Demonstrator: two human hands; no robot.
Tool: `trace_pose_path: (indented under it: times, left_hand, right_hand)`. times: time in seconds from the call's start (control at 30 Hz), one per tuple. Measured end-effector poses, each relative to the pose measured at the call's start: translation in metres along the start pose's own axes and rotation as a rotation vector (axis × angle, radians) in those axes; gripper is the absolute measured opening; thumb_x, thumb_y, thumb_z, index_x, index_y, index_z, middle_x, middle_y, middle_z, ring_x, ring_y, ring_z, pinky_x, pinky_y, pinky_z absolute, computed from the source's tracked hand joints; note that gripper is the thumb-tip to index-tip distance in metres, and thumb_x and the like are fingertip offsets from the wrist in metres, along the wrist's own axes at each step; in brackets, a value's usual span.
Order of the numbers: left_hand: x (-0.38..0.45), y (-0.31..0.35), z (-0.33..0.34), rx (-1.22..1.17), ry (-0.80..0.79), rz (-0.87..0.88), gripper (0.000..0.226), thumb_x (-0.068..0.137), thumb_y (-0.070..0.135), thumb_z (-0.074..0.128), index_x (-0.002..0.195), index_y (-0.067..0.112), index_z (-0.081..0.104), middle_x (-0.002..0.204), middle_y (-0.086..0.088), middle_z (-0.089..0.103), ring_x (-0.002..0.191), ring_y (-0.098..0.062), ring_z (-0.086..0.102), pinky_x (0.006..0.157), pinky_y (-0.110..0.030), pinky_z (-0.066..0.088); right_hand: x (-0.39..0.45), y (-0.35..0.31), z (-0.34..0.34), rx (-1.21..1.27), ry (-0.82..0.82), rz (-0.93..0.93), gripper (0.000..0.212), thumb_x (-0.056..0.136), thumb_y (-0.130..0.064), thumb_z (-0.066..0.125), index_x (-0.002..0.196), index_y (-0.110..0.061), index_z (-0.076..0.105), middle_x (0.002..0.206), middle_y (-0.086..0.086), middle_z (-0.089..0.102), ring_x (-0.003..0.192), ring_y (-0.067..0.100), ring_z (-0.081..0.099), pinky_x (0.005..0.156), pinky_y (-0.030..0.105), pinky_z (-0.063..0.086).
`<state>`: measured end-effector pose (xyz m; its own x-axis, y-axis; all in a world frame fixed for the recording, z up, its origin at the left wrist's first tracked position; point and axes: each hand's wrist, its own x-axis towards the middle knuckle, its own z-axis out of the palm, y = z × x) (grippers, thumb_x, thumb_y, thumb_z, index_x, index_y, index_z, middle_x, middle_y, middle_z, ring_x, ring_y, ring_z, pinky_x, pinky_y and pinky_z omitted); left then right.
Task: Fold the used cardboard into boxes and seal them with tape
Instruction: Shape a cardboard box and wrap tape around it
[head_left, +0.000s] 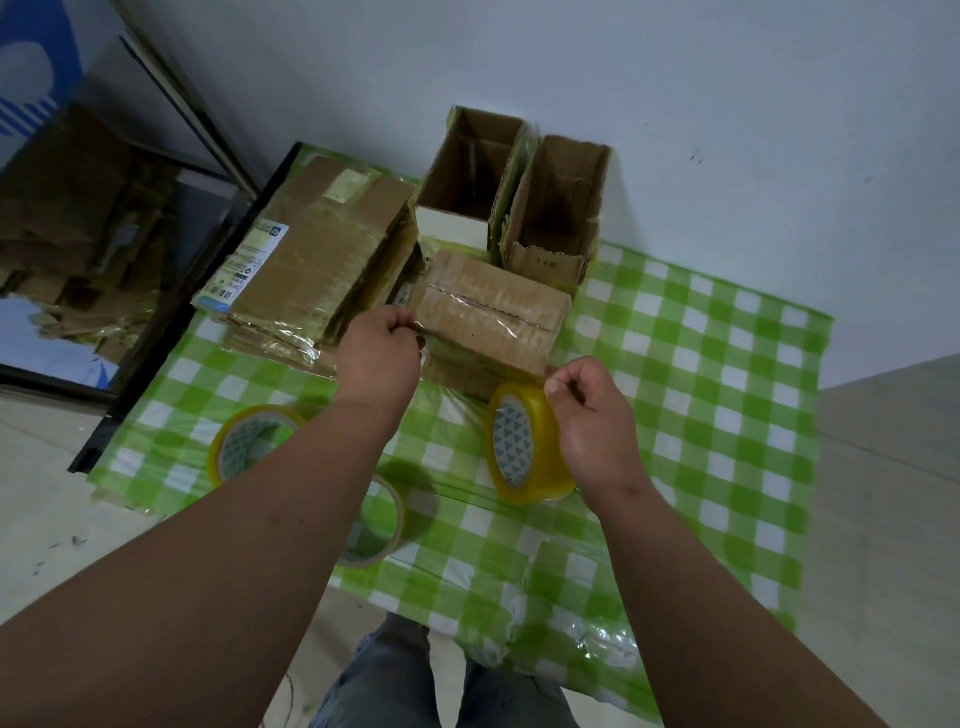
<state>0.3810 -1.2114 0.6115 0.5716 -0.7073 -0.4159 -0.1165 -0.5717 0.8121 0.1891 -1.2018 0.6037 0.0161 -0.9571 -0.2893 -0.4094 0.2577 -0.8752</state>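
Observation:
A small folded cardboard box (493, 312) lies on the green checked tablecloth (701, 415), with clear tape along its top seam. My left hand (382, 348) pinches the tape end at the box's left edge. My right hand (592, 415) grips a yellow tape roll (519, 447) standing on edge just in front of the box's right corner, thumb and fingers pinched at the top of the roll. Clear tape stretches from the roll across the box.
A stack of flattened cardboard (311, 260) lies at the left. Two open boxes (467, 176) (561, 208) stand against the white wall behind. Two more tape rolls (249, 441) (379, 525) lie near the front edge. A mirror (78, 234) leans at the left.

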Motion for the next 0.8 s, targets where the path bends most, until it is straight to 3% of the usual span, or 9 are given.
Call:
trace_pose_path:
  times: [0.07,0.17,0.33,0.4,0.5,0.63,0.8]
  left_hand:
    - [-0.005,0.003,0.0,0.011,-0.007,0.021,0.018,0.092,0.03,0.052,0.083,0.018,0.063,0.093,-0.015,0.07,0.092,-0.034,0.067,0.084,-0.052,0.056]
    - [-0.01,0.003,-0.001,0.072,-0.004,0.049,0.033,0.087,0.052,0.065,0.081,0.02,0.061,0.088,-0.005,0.069,0.087,-0.025,0.067,0.077,-0.043,0.056]
    - [-0.008,0.004,-0.007,-0.067,-0.023,-0.064,0.028,0.084,0.038,0.076,0.087,0.014,0.063,0.096,-0.01,0.069,0.088,-0.028,0.069,0.085,-0.044,0.057]
    - [-0.009,0.002,-0.01,-0.054,-0.011,-0.056,0.03,0.083,0.037,0.077,0.092,0.012,0.064,0.098,-0.009,0.069,0.085,-0.025,0.066,0.081,-0.042,0.057]
    - [-0.014,-0.001,-0.011,0.012,0.019,-0.014,0.033,0.085,0.034,0.075,0.107,0.012,0.063,0.106,-0.004,0.065,0.095,-0.022,0.062,0.073,-0.03,0.046]
    - [-0.02,0.001,-0.009,-0.028,-0.055,0.074,0.043,0.093,0.021,0.067,0.134,0.026,0.054,0.106,0.005,0.061,0.093,-0.007,0.059,0.078,-0.026,0.045]
    - [-0.016,-0.003,-0.01,-0.038,-0.086,0.039,0.044,0.091,0.014,0.067,0.134,0.022,0.058,0.106,-0.001,0.064,0.09,-0.016,0.059,0.079,-0.034,0.049]
  right_hand:
    - [-0.003,0.0,-0.001,-0.004,-0.005,0.001,0.022,0.098,-0.012,0.054,0.079,-0.022,0.051,0.08,-0.008,0.059,0.066,0.0,0.049,0.06,0.017,0.04]
    - [-0.007,0.001,-0.003,0.004,-0.018,0.003,0.021,0.098,-0.011,0.054,0.079,-0.021,0.051,0.079,-0.005,0.059,0.067,0.006,0.049,0.062,0.024,0.04]
    - [-0.014,0.002,-0.005,0.008,-0.05,-0.026,0.017,0.097,-0.009,0.055,0.081,-0.015,0.053,0.086,-0.002,0.063,0.074,0.006,0.053,0.067,0.023,0.043]
    - [-0.016,0.002,-0.004,0.022,-0.046,-0.059,0.017,0.096,-0.007,0.056,0.082,-0.015,0.054,0.103,-0.003,0.066,0.096,0.005,0.059,0.082,0.02,0.045]
    - [-0.018,0.005,-0.005,0.023,-0.048,-0.113,0.016,0.094,-0.005,0.058,0.082,-0.015,0.055,0.126,-0.005,0.064,0.119,0.008,0.055,0.1,0.027,0.042]
    - [-0.019,0.003,-0.004,0.027,-0.048,-0.123,0.019,0.094,-0.006,0.059,0.081,-0.02,0.055,0.13,-0.005,0.062,0.123,0.01,0.055,0.103,0.03,0.041]
    - [-0.021,0.002,-0.002,0.03,-0.05,-0.096,0.017,0.094,-0.008,0.061,0.082,-0.02,0.056,0.122,-0.014,0.062,0.115,0.007,0.056,0.097,0.027,0.043]
